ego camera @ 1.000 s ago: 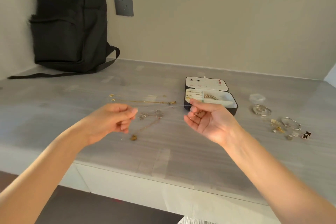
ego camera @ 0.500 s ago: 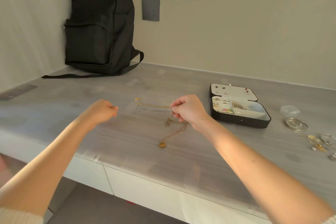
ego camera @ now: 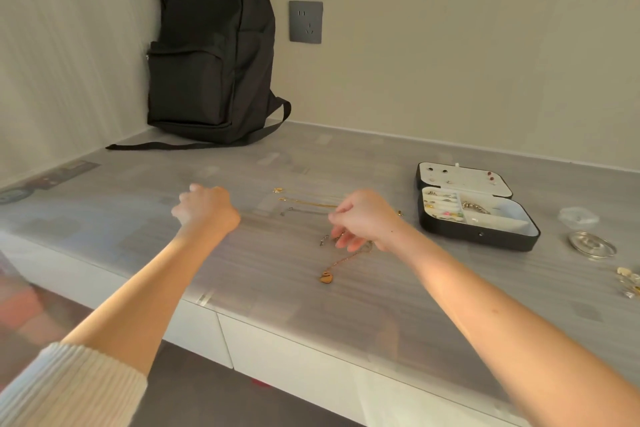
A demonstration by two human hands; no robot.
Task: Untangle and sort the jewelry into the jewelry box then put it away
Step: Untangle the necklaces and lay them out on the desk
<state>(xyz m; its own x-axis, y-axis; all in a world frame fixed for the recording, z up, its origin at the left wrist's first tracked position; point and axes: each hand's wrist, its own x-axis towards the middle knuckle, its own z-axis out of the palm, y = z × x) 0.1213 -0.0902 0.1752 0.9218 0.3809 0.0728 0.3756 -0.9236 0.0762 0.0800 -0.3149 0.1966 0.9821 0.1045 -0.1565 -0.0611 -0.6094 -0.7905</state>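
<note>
My left hand (ego camera: 205,211) hovers over the grey table (ego camera: 145,218) with its fingers curled; nothing shows in it and it is blurred. My right hand (ego camera: 363,218) hangs just above a tangle of thin chains (ego camera: 325,240), its fingers loose and pointing down at them. From the tangle a chain runs toward me to a gold heart pendant (ego camera: 325,277). A gold chain (ego camera: 308,202) and a thin silver chain (ego camera: 286,211) lie stretched out beyond my hands. The black jewelry box (ego camera: 485,236) stands open to the right, with small pieces in its white compartments.
A black backpack (ego camera: 207,52) leans in the back left corner, its strap trailing on the table. A wall socket (ego camera: 305,21) sits beside it. Right of the box lie a clear plastic bag (ego camera: 578,217), silver bangles (ego camera: 592,245) and small loose jewelry (ego camera: 627,282).
The view has turned left. My hands moved apart and down toward the table. My right hand went from a closed pinch to loose, hanging fingers; my left hand stays curled.
</note>
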